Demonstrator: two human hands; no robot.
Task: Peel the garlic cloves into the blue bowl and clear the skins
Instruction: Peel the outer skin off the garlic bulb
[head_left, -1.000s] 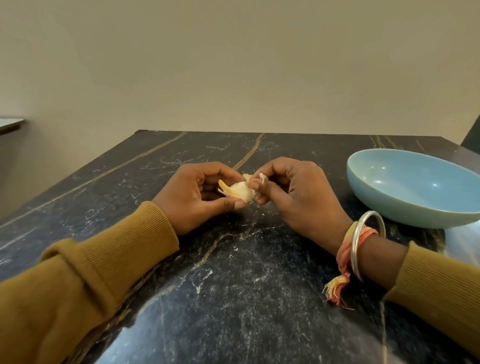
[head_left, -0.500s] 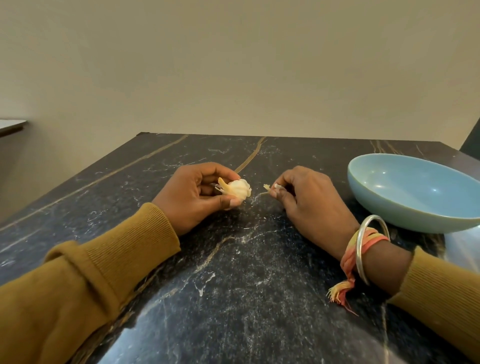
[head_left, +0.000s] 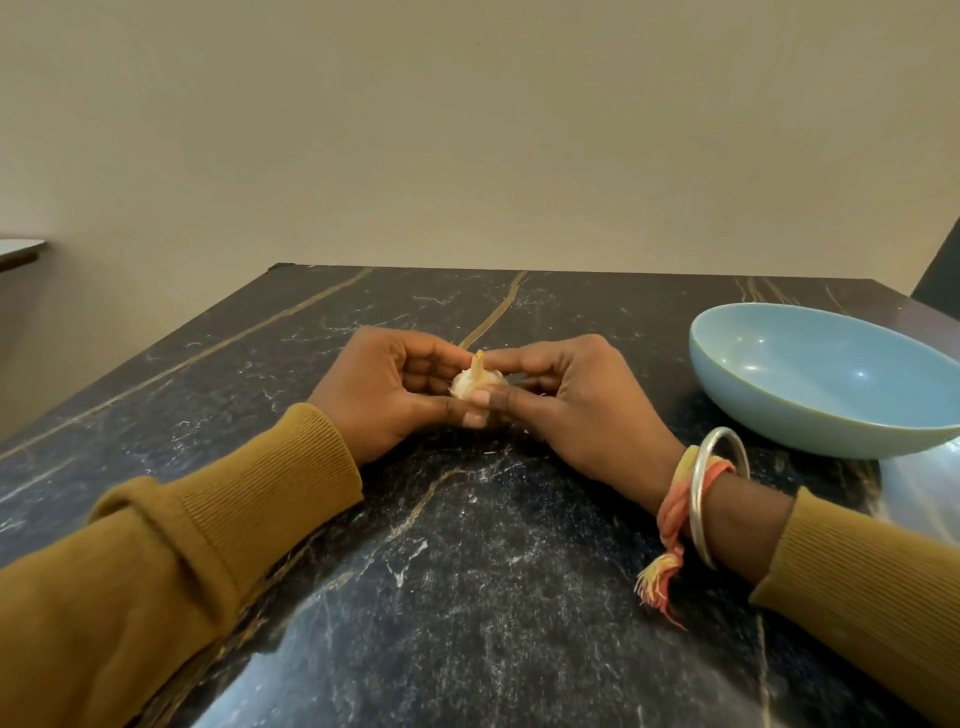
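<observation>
A small pale garlic bulb (head_left: 475, 382) with a yellowish stem tip sits between both hands, just above the black marble table (head_left: 467, 571). My left hand (head_left: 384, 395) grips it from the left with thumb below and fingers curled behind. My right hand (head_left: 576, 405) pinches it from the right, thumb and forefinger on the bulb. Much of the bulb is hidden by fingers. The blue bowl (head_left: 831, 374) stands to the right of my right hand and looks empty.
A tiny scrap of skin (head_left: 527, 432) lies on the table under my right hand. A silver bangle and orange thread circle my right wrist (head_left: 696, 499). The table's far edge meets a beige wall. A pale reflection (head_left: 924, 493) shines at the right.
My right hand had pulled away to the right with a bit of skin; it has come back and pinches the bulb again. The bulb has turned so its stem points up.
</observation>
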